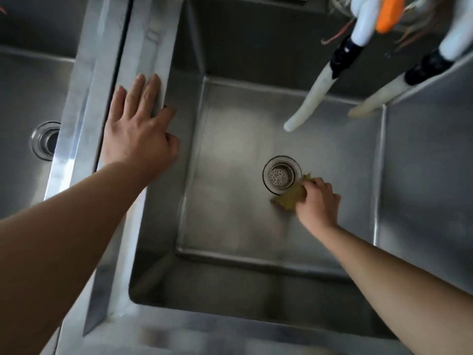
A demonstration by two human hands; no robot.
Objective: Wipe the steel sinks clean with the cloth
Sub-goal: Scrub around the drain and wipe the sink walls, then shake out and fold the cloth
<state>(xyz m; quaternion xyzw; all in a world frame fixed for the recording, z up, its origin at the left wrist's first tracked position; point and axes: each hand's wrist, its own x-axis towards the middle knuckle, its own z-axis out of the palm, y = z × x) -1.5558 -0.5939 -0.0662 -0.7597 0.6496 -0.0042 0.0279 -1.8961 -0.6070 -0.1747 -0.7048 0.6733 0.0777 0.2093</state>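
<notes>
Your right hand (pixel 318 201) has its fingers clamped on the cloth (pixel 291 197), pressed to the sink (pixel 230 213) floor beside the drain (pixel 281 174). Your left hand (pixel 138 131) lies flat, fingers apart, on the rim (pixel 153 47).

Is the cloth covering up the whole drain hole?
No, the yellow-green cloth under the right hand sits beside the drain strainer, only touching its near rim, and the holes still show.

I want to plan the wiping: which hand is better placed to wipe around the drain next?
The right hand. It already presses the cloth on the sink floor beside the drain. The left hand lies flat on the divider rim.
</notes>
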